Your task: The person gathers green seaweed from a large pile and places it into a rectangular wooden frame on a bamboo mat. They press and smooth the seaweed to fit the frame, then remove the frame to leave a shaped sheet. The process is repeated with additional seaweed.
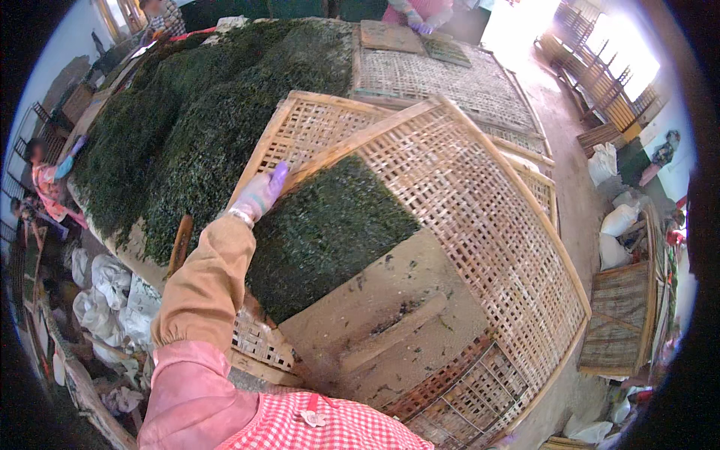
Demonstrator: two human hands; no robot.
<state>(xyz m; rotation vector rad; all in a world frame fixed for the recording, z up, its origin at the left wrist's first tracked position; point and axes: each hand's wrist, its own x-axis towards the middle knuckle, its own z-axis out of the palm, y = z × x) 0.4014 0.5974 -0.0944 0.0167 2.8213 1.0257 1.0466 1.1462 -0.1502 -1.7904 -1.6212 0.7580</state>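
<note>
My left hand (260,194), in a pale glove with purple fingertips, grips the wooden edge of a large woven bamboo tray (484,214). The tray lies tilted before me. A square layer of dark green, finely shredded plant matter (337,230) covers part of it. Below that layer is a brown sheet (388,315) with a raised bar and scattered green bits. A thin wire grid (478,394) rests near the tray's lower corner. My right hand (508,440) shows only as a small purple patch at the lower rim; its grip is hidden.
A big heap of the same green matter (225,101) spreads beyond the tray. Another woven tray (326,118) lies underneath, and more lie behind (439,79). White sacks (107,287) stand at left. Co-workers (50,180) stand around the heap. A wooden stick (181,242) leans near my forearm.
</note>
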